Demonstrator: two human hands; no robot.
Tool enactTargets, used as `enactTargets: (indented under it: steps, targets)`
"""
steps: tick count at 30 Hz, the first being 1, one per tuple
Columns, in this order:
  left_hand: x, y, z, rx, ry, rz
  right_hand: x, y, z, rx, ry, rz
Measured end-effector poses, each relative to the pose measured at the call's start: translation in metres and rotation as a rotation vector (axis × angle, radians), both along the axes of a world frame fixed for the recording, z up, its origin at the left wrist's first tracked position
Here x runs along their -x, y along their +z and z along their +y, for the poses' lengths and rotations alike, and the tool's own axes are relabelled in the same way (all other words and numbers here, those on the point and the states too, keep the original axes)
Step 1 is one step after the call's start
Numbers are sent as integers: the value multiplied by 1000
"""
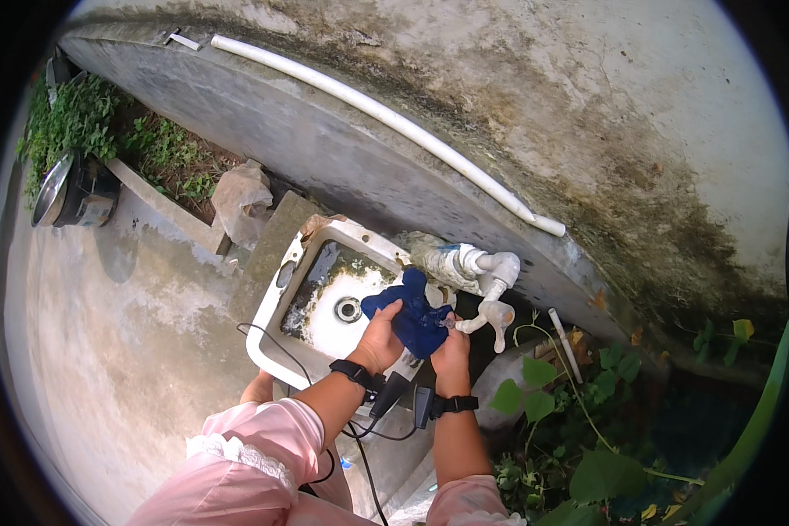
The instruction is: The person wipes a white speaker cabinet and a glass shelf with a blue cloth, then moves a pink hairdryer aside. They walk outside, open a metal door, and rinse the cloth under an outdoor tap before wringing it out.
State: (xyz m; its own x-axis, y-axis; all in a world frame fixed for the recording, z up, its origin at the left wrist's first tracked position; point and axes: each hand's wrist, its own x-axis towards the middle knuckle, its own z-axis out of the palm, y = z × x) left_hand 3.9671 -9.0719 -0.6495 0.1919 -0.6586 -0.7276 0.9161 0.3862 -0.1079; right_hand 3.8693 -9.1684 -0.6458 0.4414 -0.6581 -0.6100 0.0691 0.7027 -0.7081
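Note:
Both of my hands hold a wet-looking dark blue cloth (411,322) above the right side of a worn white sink (263,352). My left hand (381,338) grips its near left part, thumb on top. At the cloth's right edge, my right hand (452,352) pinches it just below the spout of a white plastic tap (498,315). A clear glint, apparently water, shows where the spout meets the cloth. Left of the cloth, the metal drain (348,310) lies in the stained basin. The cloth hides part of the sink's right side.
Cables (361,454) hang from black wrist straps. A white pipe (394,121) lies along the wall ledge. Behind the sink sits a crumpled plastic bag (242,200). Leafy plants (539,388) grow at right; a metal basin (52,191) leans at far left.

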Motion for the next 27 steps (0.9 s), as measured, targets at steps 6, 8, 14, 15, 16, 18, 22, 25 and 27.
enactTargets:
  steps: [6, 8, 14, 15, 16, 18, 22, 25, 27]
  targets:
    - [-7, 3, -11, -267, -221, -48, -20, 25, 22, 271, 431, 332]
    - [2, 9, -14, -239, -222, -53, -24, 18, 23, 880, 757, 600]
    - [14, 12, -27, -388, -256, -219, -23, 3, 15, 919, 665, 758]
    - [13, 11, -29, -449, -262, -289, -21, 2, 15, 901, 704, 731]
    - [12, 11, -32, -423, -247, -161, -19, 1, 13, 845, 773, 716]
    - [13, 12, -35, -479, -295, -164, -15, -2, 9, 983, 716, 628]
    - [18, 12, -24, -292, -206, -115, -6, -16, -10, 664, 525, 553]
    - [9, 4, -9, -332, -195, -141, 11, -17, -22, 209, 276, 437]
    - [4, -2, -1, -306, -188, -91, 26, -11, -25, 51, 180, 197]
